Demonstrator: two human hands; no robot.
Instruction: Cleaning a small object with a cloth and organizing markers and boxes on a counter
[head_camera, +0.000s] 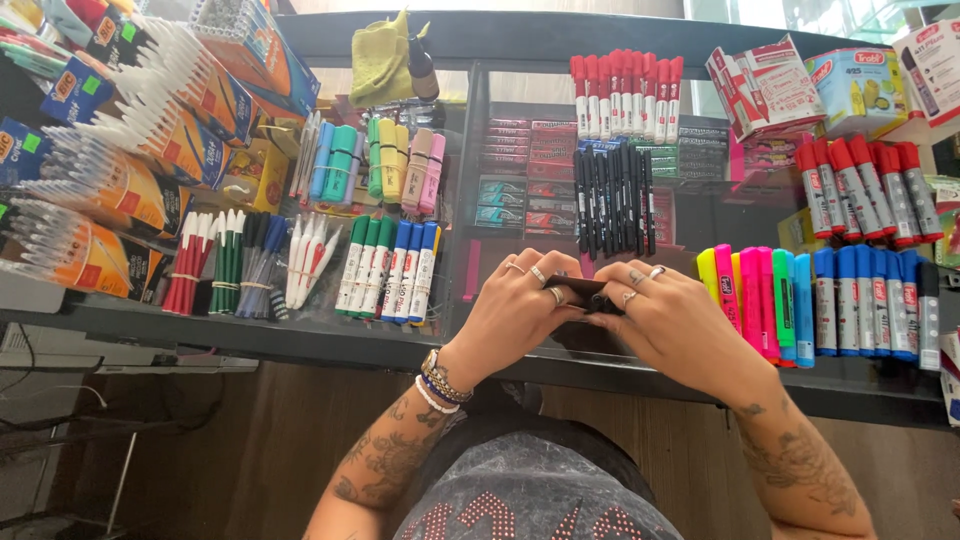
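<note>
Both your hands met low over the glass desk, near its front edge. Left hand and right hand each had their grip clamped on one small dark object, held between the fingertips; what kind it was, I couldn't tell. Black markers lay just beyond it, bright highlighters beside your right hand.
</note>
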